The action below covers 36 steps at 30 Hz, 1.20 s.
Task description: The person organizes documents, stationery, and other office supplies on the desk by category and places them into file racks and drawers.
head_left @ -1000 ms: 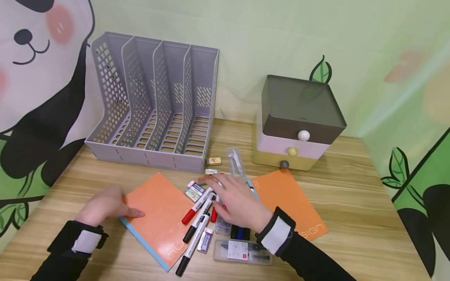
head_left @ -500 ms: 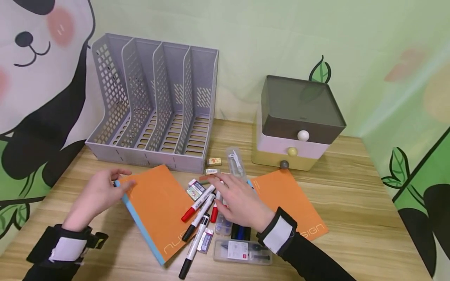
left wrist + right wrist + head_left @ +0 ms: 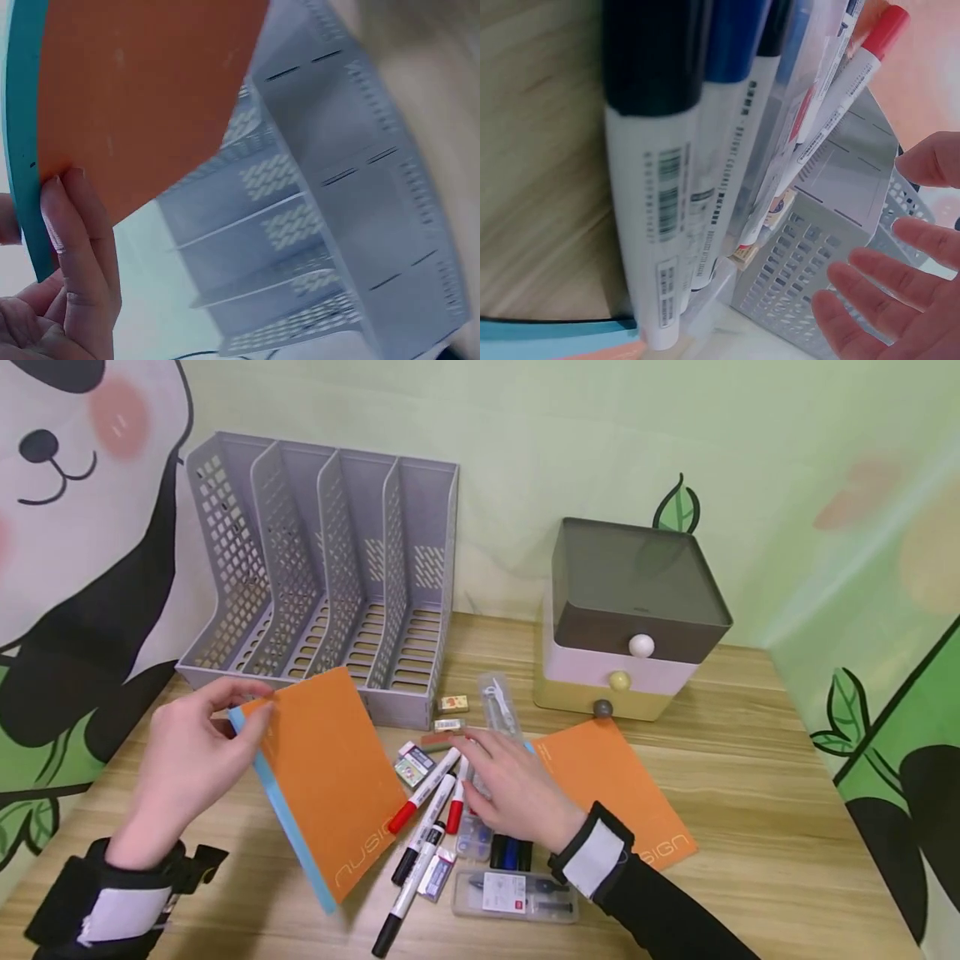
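Observation:
My left hand [image 3: 195, 756] pinches an orange notebook [image 3: 330, 768] with a blue spine by its upper left corner, thumb on the cover. The notebook is raised and tilted, its top edge overlapping the front of the grey file rack [image 3: 315, 577]. In the left wrist view the fingers [image 3: 82, 247] lie along the blue spine [image 3: 22, 112]. My right hand [image 3: 521, 789] hovers over a heap of markers, fingers relaxed and holding nothing. A red-capped marker [image 3: 425, 791] and a black-capped marker [image 3: 408, 893] lie left of it. In the right wrist view a blue-capped marker [image 3: 720, 112] shows.
A second orange notebook [image 3: 615, 785] lies to the right, below a three-drawer box [image 3: 637, 602]. Around the heap are several erasers, including one in a purple-and-white sleeve [image 3: 437, 875], a clear compass case [image 3: 468, 902] and a clear slim case [image 3: 497, 703].
My left hand has taken hold of the notebook's corner and lifted it up toward the rack. The markers leaning on it have shifted slightly. My right hand has stayed nearly in place.

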### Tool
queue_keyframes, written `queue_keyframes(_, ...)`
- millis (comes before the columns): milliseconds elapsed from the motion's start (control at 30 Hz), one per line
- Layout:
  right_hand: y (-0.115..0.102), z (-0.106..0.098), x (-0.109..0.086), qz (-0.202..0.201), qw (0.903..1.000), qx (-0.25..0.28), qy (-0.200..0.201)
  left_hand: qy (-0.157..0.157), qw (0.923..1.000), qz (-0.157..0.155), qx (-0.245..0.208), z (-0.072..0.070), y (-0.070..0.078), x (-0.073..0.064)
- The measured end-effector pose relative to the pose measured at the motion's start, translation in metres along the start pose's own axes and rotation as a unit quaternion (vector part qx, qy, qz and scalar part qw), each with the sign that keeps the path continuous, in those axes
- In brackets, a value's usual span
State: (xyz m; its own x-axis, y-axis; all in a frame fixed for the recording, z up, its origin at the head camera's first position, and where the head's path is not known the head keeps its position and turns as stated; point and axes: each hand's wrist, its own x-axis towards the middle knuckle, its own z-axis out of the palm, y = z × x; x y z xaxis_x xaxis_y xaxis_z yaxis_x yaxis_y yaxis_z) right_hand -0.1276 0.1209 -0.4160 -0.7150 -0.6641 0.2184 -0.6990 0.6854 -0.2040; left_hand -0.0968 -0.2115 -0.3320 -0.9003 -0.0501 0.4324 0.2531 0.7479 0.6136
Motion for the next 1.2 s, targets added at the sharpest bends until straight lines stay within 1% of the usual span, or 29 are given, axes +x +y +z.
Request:
queue_keyframes(67, 0.001, 0.000, -0.001, 0.005, 0.9999, 0.012, 0.001, 0.019, 0.9996, 0.019, -0.001, -0.002, 0.006, 0.002)
queue_keyframes(200, 0.004, -0.002, -0.002, 0.024, 0.9982, 0.056, -0.004, 0.039, 0.9975, 0.058, 0.013, -0.007, 0.020, 0.006)
queue_keyframes(300, 0.005, -0.005, -0.001, 0.032, 0.9948, 0.097, 0.002, 0.061, 0.9937, 0.089, 0.030, -0.012, 0.028, 0.009)
queue_keyframes(400, 0.006, -0.007, 0.000, 0.034, 0.9902, 0.135, 0.009, 0.087, 0.9887, 0.119, 0.026, -0.016, 0.036, 0.013)
queue_keyframes(500, 0.007, -0.009, 0.003, 0.042, 0.9813, 0.187, 0.016, 0.095, 0.9858, 0.139, 0.003, -0.017, 0.042, 0.018)
queue_keyframes(533, 0.008, -0.009, 0.004, 0.048, 0.9762, 0.211, 0.016, 0.093, 0.9853, 0.143, -0.009, -0.015, 0.043, 0.020)
queue_keyframes(567, 0.008, -0.009, 0.005, 0.054, 0.9684, 0.243, 0.015, 0.089, 0.9847, 0.148, -0.021, -0.013, 0.044, 0.022)
queue_keyframes(600, 0.008, -0.010, 0.006, 0.064, 0.9580, 0.279, 0.011, 0.083, 0.9843, 0.151, -0.035, -0.010, 0.045, 0.024)
queue_keyframes(633, 0.008, -0.010, 0.008, 0.072, 0.9445, 0.320, 0.007, 0.077, 0.9837, 0.155, -0.048, -0.006, 0.046, 0.026)
queue_keyframes(667, 0.008, -0.011, 0.010, 0.084, 0.9281, 0.363, 0.001, 0.070, 0.9826, 0.158, -0.066, -0.001, 0.047, 0.028)
queue_keyframes(767, 0.008, -0.014, 0.012, 0.118, 0.8696, 0.479, -0.017, 0.054, 0.9769, 0.168, -0.121, 0.014, 0.048, 0.033)
queue_keyframes(800, 0.009, -0.014, 0.013, 0.121, 0.8522, 0.509, -0.021, 0.051, 0.9747, 0.170, -0.135, 0.019, 0.049, 0.035)
queue_keyframes(833, 0.009, -0.015, 0.013, 0.122, 0.8381, 0.531, -0.021, 0.051, 0.9728, 0.172, -0.147, 0.024, 0.049, 0.037)
queue_keyframes(900, 0.010, -0.016, 0.013, 0.126, 0.8153, 0.565, -0.011, 0.050, 0.9701, 0.171, -0.165, 0.033, 0.050, 0.039)
queue_keyframes(967, 0.010, -0.016, 0.013, 0.128, 0.7876, 0.603, 0.008, 0.049, 0.9675, 0.170, -0.181, 0.043, 0.051, 0.042)
queue_keyframes(1000, 0.010, -0.015, 0.013, 0.131, 0.7744, 0.619, 0.021, 0.047, 0.9666, 0.168, -0.188, 0.048, 0.051, 0.043)
queue_keyframes(1100, 0.009, -0.013, 0.014, 0.156, 0.7349, 0.657, 0.066, 0.038, 0.9632, 0.154, -0.217, 0.062, 0.053, 0.044)
queue_keyframes(1133, 0.009, -0.012, 0.014, 0.162, 0.7255, 0.664, 0.080, 0.037, 0.9620, 0.146, -0.228, 0.066, 0.053, 0.045)
queue_keyframes(1200, 0.009, -0.010, 0.014, 0.179, 0.7190, 0.663, 0.109, 0.032, 0.9593, 0.126, -0.251, 0.073, 0.054, 0.045)
